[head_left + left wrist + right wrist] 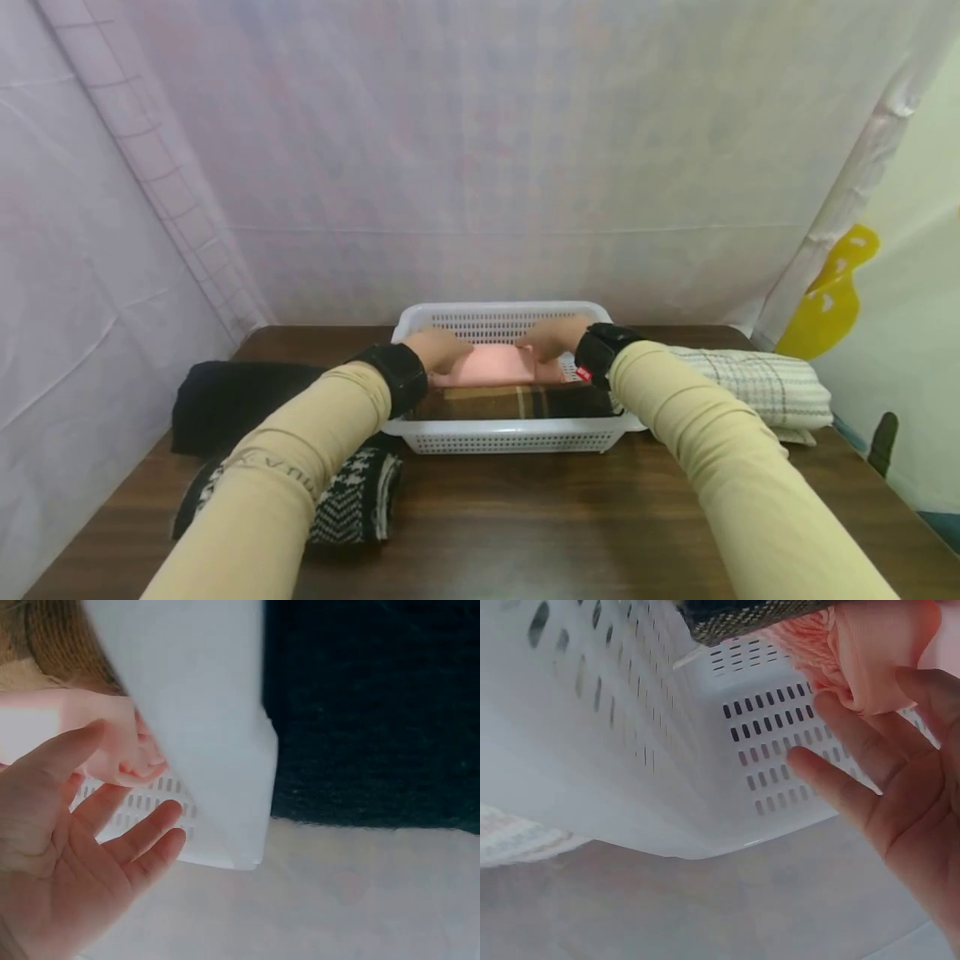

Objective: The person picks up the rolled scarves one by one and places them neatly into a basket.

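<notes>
Lighting is diffuse and moderate. Desk (pixel 517 521) in front of the basket (pixel 513 437) carries a dull sheen. Left wrist view: pink cloth (pixel 86 712) inside the basket is partly overexposed. Right wrist view: dimmer; sheet (pixel 727 907) behind the basket is blurred.

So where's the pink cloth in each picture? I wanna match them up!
Head: just below the middle, inside the basket: pink cloth.
Left wrist: upper left, partly behind the thumb and cut off by the picture's edge: pink cloth.
Right wrist: upper right, with its crinkly end showing: pink cloth.
Shared landmark: the white basket with little holes, seen in all three.
</notes>
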{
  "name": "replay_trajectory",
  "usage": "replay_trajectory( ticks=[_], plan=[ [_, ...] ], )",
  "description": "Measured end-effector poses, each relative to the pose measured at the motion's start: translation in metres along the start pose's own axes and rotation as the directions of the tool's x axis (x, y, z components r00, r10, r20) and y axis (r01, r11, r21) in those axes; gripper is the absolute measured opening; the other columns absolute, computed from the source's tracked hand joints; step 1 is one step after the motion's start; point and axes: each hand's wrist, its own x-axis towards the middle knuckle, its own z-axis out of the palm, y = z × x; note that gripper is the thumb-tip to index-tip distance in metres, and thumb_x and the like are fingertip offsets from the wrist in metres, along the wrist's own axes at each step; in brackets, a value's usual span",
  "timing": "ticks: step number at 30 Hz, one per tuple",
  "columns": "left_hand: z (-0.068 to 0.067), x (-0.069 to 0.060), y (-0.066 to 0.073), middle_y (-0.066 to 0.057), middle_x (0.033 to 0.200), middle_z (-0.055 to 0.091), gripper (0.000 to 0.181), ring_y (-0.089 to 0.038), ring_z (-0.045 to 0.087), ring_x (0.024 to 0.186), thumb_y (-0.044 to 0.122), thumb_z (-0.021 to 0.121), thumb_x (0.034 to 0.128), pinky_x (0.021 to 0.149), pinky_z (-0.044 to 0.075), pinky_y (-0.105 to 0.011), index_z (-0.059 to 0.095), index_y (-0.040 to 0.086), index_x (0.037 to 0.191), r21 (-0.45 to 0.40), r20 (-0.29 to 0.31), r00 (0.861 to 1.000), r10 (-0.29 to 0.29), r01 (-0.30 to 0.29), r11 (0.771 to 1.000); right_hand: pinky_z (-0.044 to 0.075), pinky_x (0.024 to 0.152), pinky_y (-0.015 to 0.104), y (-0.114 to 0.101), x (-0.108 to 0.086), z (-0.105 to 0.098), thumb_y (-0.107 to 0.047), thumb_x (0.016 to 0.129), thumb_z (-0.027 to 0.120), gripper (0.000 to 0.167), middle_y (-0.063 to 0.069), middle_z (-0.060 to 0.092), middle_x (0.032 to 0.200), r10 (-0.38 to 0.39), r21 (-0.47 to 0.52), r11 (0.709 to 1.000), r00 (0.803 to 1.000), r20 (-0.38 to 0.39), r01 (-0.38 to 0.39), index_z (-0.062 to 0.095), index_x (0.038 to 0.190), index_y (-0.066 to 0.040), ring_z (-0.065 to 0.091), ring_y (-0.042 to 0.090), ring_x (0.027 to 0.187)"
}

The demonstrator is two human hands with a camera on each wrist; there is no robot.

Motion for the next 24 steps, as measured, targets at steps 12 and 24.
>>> replay_trajectory(
  ticks=[12,24],
  plan=[
    [-0.022,-0.029,-0.036,-0.016,0.138,0.042,0.054,-0.03,0.042,0.124,0.014,0.048,0.0924,0.103,0.033,-0.044,0.03,0.01,0.143,-0.184,-0.143,0.982,0.125,-0.15,0.971,0.029,0.106,0.042,0.037,0.013,-0.017,-0.018,0.092,0.048,0.054,0.021,0.039,0.139,-0.21,0.11,0.967,0.964,-0.164,0.23,0.03,0.143,-0.009,0.039,0.034,0.126],
    [0.042,-0.142,-0.115,-0.005,0.094,0.058,0.023,-0.016,0.056,0.082,0.02,0.065,0.0832,0.071,0.048,-0.033,0.061,0.008,0.103,-0.355,-0.368,0.886,0.282,-0.414,0.838,0.036,0.093,0.058,0.106,-0.129,0.003,-0.02,0.097,0.045,0.052,0.031,0.039,0.134,0.078,0.409,0.898,0.86,-0.505,0.159,0.027,0.141,0.001,0.042,0.048,0.117]
  ],
)
